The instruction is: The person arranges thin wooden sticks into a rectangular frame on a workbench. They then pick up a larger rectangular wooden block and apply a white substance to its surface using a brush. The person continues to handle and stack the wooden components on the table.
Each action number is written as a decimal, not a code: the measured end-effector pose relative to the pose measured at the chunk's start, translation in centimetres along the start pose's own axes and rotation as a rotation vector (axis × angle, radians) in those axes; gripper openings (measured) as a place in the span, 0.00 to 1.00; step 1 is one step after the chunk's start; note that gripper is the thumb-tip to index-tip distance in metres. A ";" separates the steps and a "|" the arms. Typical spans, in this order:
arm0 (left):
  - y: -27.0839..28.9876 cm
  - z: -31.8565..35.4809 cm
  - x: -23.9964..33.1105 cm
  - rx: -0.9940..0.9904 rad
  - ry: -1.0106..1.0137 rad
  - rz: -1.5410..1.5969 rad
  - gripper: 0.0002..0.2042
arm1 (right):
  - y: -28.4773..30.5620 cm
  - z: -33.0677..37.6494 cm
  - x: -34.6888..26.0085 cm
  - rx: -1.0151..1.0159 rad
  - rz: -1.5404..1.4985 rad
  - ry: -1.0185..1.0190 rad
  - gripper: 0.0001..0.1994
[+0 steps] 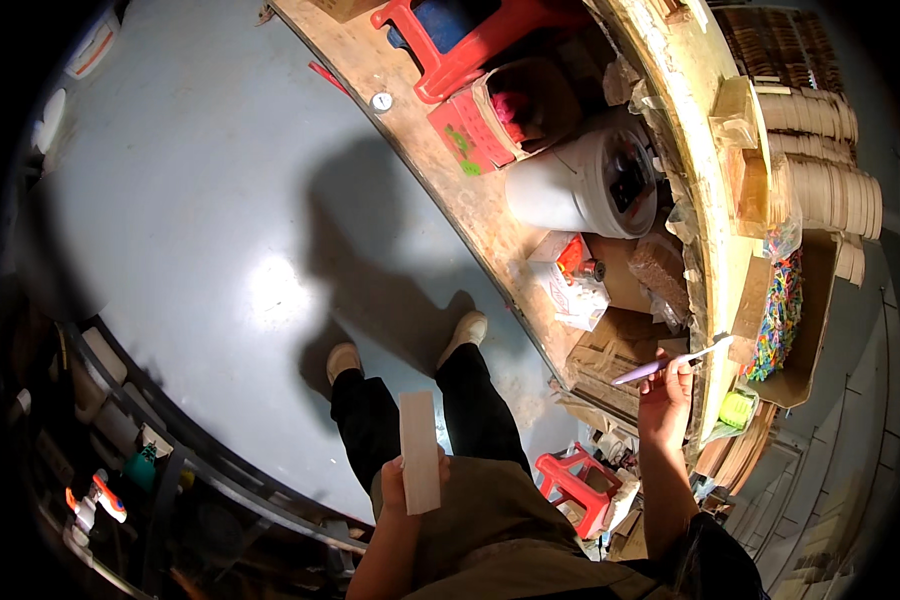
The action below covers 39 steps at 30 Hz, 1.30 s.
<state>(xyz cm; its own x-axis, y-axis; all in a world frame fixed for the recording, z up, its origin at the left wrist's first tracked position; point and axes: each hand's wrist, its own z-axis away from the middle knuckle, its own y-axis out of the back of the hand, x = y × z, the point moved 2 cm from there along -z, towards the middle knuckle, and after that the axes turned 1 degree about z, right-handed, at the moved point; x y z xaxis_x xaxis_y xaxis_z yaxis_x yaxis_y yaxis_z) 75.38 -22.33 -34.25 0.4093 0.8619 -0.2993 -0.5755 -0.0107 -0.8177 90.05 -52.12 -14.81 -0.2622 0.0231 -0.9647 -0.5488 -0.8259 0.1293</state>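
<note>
My left hand (394, 488) is closed around a pale, flat rectangular wooden block (420, 450), held upright in front of my body, with the fingertips partly hidden behind it. Off to the right, my right hand (665, 402) pinches a toothbrush (635, 374) with a purple handle and a thin white neck. Its white head points to the right, over the edge of the workbench (708, 290). A gap separates the toothbrush from the wooden block.
On the shelf below the bench stand a white bucket (550, 192), a red box (465, 130), a small white carton (575, 290) and a red stool (425, 50). A carton of colourful small pieces (778, 315) and stacked wooden parts (825, 190) line the right. Another red stool (575, 485) is nearby.
</note>
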 end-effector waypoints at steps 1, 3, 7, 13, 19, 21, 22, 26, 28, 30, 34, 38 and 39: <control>0.6 -0.1 -0.2 0.015 0.009 0.005 0.24 | 0.1 -0.1 0.1 0.016 -0.006 -0.001 0.06; 1.0 -0.1 -0.1 0.049 0.024 0.004 0.25 | 0.1 -0.1 0.4 0.049 -0.027 -0.007 0.05; -0.6 -0.2 0.6 0.052 0.035 -0.005 0.23 | 0.9 -0.2 0.0 0.051 -0.067 0.004 0.06; -1.2 -0.1 0.1 0.179 0.043 -0.191 0.29 | 4.0 0.3 -2.8 0.153 -0.135 0.054 0.05; -6.3 -0.9 0.4 0.093 0.019 -0.255 0.25 | 11.7 -3.0 -7.6 0.397 -0.250 0.217 0.05; -8.2 -1.2 -0.2 0.063 0.059 -0.294 0.26 | 16.5 -4.2 -8.9 0.548 -0.248 0.229 0.05; -9.0 -1.6 -0.8 0.011 0.096 -0.295 0.25 | 19.6 -4.8 -9.3 0.620 -0.244 0.238 0.04; -12.3 -1.9 -2.1 -0.006 0.125 -0.374 0.24 | 27.4 -6.5 -9.5 0.881 -0.287 0.202 0.03; -13.1 -2.6 -3.4 0.026 0.120 -0.378 0.24 | 32.1 -8.1 -7.9 0.974 -0.325 0.146 0.03; -13.3 -3.6 -4.4 0.054 0.132 -0.411 0.24 | 35.2 -9.7 -6.9 1.067 -0.331 0.113 0.03; -13.3 -5.3 -6.1 0.013 0.275 -0.449 0.26 | 42.6 -11.6 -2.5 0.973 -0.386 0.045 0.03; -13.6 -7.0 -7.2 0.037 0.130 -0.632 0.28 | 46.1 -10.6 1.3 0.870 -0.456 0.098 0.04; -12.1 -7.7 -6.9 0.101 0.175 -0.551 0.28 | 43.4 -10.2 0.6 0.979 -0.403 0.121 0.04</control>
<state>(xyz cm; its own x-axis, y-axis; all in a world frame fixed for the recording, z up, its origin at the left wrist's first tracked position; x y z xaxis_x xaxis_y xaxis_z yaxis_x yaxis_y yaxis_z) 84.92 -32.03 -26.08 0.7733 0.6298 0.0733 -0.3057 0.4716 -0.8271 74.17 -93.74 -12.17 0.1320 0.0932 -0.9869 -0.9908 0.0439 -0.1284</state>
